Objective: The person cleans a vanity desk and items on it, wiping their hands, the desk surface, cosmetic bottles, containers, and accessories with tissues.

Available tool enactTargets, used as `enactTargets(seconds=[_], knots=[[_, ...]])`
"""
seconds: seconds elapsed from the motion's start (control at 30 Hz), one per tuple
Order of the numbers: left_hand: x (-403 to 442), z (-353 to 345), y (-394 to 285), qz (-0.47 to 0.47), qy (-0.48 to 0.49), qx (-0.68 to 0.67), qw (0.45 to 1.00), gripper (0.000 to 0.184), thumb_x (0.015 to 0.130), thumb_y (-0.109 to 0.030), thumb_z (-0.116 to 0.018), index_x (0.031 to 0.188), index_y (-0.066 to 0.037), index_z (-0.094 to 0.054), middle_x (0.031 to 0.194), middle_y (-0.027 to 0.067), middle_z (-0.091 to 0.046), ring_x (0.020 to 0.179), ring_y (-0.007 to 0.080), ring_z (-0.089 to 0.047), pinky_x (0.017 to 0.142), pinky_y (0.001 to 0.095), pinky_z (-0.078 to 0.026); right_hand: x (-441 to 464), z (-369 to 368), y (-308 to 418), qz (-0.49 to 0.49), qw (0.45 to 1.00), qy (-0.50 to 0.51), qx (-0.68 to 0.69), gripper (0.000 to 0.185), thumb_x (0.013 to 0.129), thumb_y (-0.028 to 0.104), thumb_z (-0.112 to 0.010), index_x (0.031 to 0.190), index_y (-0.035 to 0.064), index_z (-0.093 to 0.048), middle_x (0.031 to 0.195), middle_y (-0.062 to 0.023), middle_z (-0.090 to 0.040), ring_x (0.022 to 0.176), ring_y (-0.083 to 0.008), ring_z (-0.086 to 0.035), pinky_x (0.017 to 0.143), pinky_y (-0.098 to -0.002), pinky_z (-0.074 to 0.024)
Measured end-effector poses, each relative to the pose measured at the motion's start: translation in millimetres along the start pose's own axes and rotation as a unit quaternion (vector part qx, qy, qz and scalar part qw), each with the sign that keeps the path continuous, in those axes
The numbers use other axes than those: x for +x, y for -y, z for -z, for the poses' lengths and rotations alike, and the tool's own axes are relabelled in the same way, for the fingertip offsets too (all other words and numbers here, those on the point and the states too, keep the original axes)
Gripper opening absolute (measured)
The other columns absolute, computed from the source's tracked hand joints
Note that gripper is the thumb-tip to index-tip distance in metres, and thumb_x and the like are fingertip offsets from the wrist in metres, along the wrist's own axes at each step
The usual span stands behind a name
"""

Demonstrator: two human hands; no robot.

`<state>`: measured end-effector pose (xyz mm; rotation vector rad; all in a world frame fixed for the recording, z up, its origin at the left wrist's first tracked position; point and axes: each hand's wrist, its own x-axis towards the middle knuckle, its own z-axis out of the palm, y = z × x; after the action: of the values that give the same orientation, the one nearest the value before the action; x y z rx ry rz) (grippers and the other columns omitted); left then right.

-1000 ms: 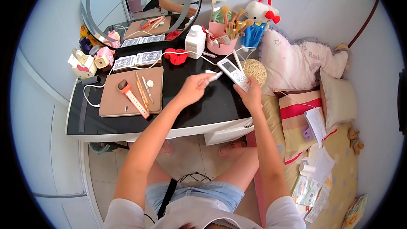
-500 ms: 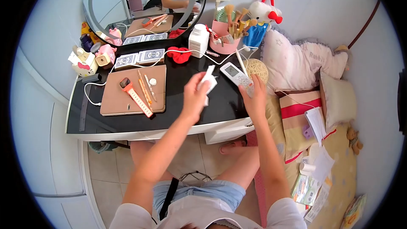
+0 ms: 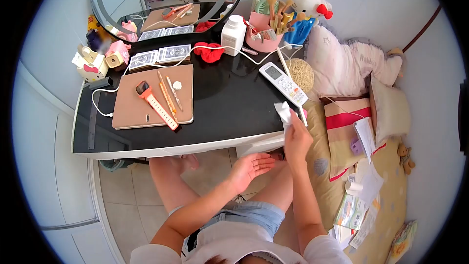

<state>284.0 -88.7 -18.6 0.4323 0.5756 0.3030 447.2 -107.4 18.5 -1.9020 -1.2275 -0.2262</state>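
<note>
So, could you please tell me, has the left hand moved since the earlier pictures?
Yes. Earlier it was over the black desktop; now the left hand has come back past the desk's white front edge, to its near side.

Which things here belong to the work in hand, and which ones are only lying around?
Job in hand:
crumpled white tissue, in the right hand
probably the long white remote control near that hand

Just lying about:
flat brown rectangular cover
orange-strapped watch on it
red fabric scrunchie
</note>
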Motion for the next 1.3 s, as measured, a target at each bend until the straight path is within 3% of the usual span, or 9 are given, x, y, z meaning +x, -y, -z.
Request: enactTargets(seconds=[0.23,0.37,0.43,0.5,0.6,0.77,0.83,1.03,1.3], knots=[[6,28,-27,0.017,0.083,-0.185,0.979,0.047,0.097,-0.024,-0.025,0.122,0.012,-0.042,0.126,0.0253,-0.049,0.118,0.0337,-0.048,0.105,0.0415,-0.036,22,-56,21,0.108,0.991,0.057,-0.061,0.033,0.085,0.006,-0.051,0.118,0.0048,-0.057,0.119,-0.0247,-0.054,0.113,-0.0424,-0.049,0.093,-0.0438,-0.0419],[9,36,-31,0.002,0.119,-0.203,0.972,0.047,0.097,-0.024,-0.027,0.122,0.013,-0.041,0.127,0.0254,-0.047,0.120,0.0344,-0.046,0.105,0.0432,-0.035,18,-41,28,0.020,0.959,0.221,0.174,0.029,0.081,-0.005,-0.047,0.101,0.0056,-0.066,0.113,-0.0196,-0.059,0.109,-0.0344,-0.056,0.091,-0.0406,-0.0451],[13,41,-25,-0.009,0.124,-0.235,0.964,0.045,0.097,-0.023,-0.029,0.122,0.013,-0.041,0.128,0.0252,-0.045,0.121,0.0348,-0.045,0.106,0.0437,-0.035,1,-30,29,0.134,0.931,0.267,0.210,0.049,0.069,-0.017,-0.044,0.104,0.0077,-0.067,0.112,-0.0190,-0.060,0.114,-0.0314,-0.054,0.099,-0.0350,-0.0413],[20,52,-13,-0.064,0.333,-0.393,0.855,0.049,0.097,-0.025,-0.026,0.125,0.012,-0.039,0.131,0.0257,-0.042,0.123,0.0353,-0.043,0.107,0.0438,-0.033,-18,-13,39,0.148,0.903,0.317,0.250,0.054,0.063,-0.019,-0.045,0.105,0.0078,-0.067,0.113,-0.0172,-0.061,0.115,-0.0302,-0.054,0.098,-0.0347,-0.0424],[15,41,-23,-0.021,0.214,-0.315,0.924,0.055,0.095,-0.026,-0.027,0.128,0.017,-0.032,0.135,0.0300,-0.036,0.126,0.0396,-0.037,0.109,0.0452,-0.030,-35,-4,51,0.096,0.878,0.342,0.320,0.054,0.064,-0.021,-0.045,0.105,0.0066,-0.067,0.115,-0.0142,-0.062,0.114,-0.0267,-0.055,0.093,-0.0310,-0.0443],[2,41,-34,-0.017,0.090,-0.217,0.972,0.037,0.095,-0.015,-0.036,0.116,0.014,-0.046,0.122,0.0265,-0.050,0.117,0.0354,-0.049,0.102,0.0408,-0.040,14,-8,34,-0.107,0.972,0.065,0.198,0.034,0.082,-0.011,-0.044,0.107,0.0004,-0.063,0.110,-0.0212,-0.062,0.105,-0.0303,-0.060,0.088,-0.0306,-0.0461],[-2,42,-33,-0.024,0.082,-0.214,0.973,0.037,0.095,-0.016,-0.037,0.115,0.014,-0.046,0.121,0.0266,-0.051,0.116,0.0348,-0.050,0.103,0.0395,-0.040,25,-43,0,0.039,0.996,0.070,0.026,0.032,0.081,-0.007,-0.045,0.108,-0.0020,-0.060,0.112,-0.0241,-0.059,0.104,-0.0376,-0.058,0.087,-0.0378,-0.0470],[-17,59,-39,-0.050,0.064,-0.183,0.980,0.038,0.095,-0.016,-0.036,0.117,0.014,-0.046,0.122,0.0266,-0.050,0.116,0.0339,-0.050,0.104,0.0399,-0.039,68,-115,20,0.140,0.980,0.141,0.032,0.034,0.088,0.008,-0.049,0.121,0.0000,-0.048,0.122,-0.0254,-0.050,0.117,-0.0416,-0.045,0.096,-0.0420,-0.0393],[-28,89,-44,-0.059,0.157,-0.271,0.948,0.039,0.092,-0.016,-0.042,0.119,0.012,-0.047,0.120,0.0246,-0.052,0.118,0.0331,-0.049,0.104,0.0411,-0.037,-2,-59,82,0.213,0.833,0.422,0.288,0.061,0.060,-0.020,-0.043,0.111,0.0061,-0.063,0.117,-0.0153,-0.059,0.120,-0.0293,-0.049,0.105,-0.0383,-0.0350]])
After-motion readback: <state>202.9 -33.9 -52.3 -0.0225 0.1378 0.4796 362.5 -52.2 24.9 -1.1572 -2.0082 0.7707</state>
